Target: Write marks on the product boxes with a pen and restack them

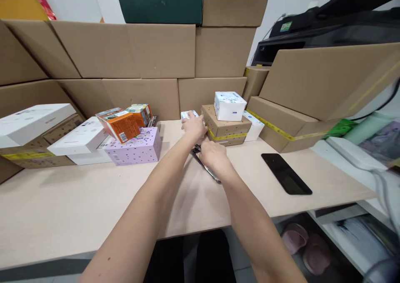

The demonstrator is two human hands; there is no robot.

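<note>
My left hand [194,127] has its fingers over a small white box [189,114], left of the taped brown box [229,127]; I cannot tell if it grips. My right hand [214,153] is curled at the dark-and-silver tool [206,168] on the table [103,204], hold unclear.

Lighting: bright, whitish, fairly even; apparently from above. Small glare spots noted on the glossy white wall [109,8] at the top. Soft, faint shadows fell on the tabletop [78,208] beside the forearms [140,208]. Wide-angle stretching was marked toward the edges. Centre moderately sharp; slight blur on both hands [203,141]. Lower right corner dimmer, smeared, with blurred cables [383,191].
</note>
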